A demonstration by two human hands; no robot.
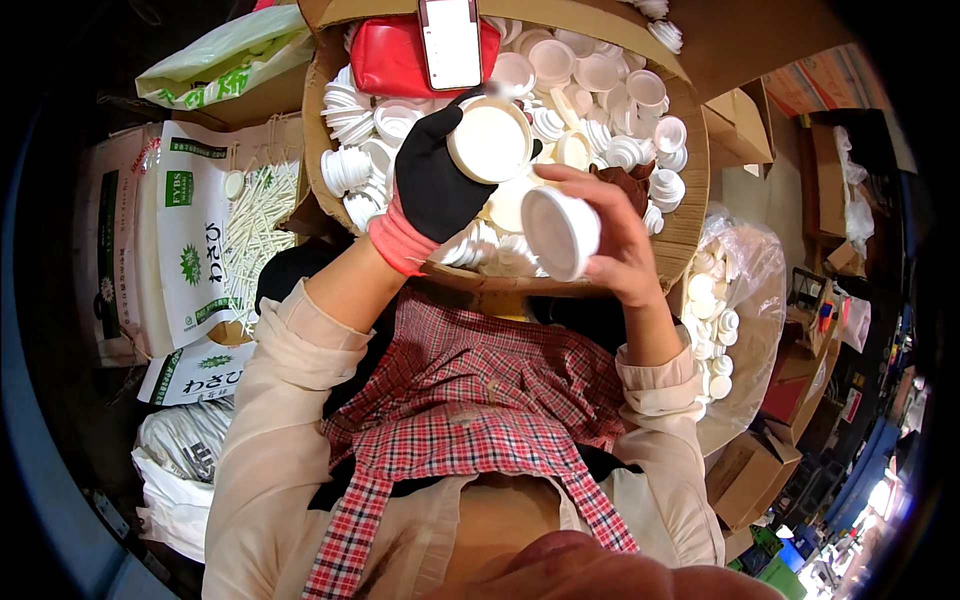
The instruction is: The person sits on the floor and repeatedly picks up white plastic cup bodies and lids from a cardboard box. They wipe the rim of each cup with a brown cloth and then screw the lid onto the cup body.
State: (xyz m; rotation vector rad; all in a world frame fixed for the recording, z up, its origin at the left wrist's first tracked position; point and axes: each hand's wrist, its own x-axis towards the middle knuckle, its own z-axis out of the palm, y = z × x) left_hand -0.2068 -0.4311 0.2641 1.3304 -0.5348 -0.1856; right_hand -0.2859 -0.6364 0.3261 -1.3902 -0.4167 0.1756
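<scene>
My left hand (435, 180), in a black glove with a pink cuff, grips a round cream-coloured plastic lid (492, 140), its flat face turned up. Just to the right, my bare right hand (625, 235) has its thumb and fingers around a white plastic cap (558, 235), which is tilted with its hollow side showing. The cap and the lid are apart. Both hands hover over a large cardboard box (697, 130) filled with white plastic caps (597, 72), some nested in stacks.
A red pouch (385, 60) lies on the caps at the box's far side, with a phone (452, 45) on it. At left, thin white sticks (262, 240) lie in an opened printed bag (190, 230). A clear plastic bag (755, 300) of caps stands at right, near a cardboard carton (750, 478).
</scene>
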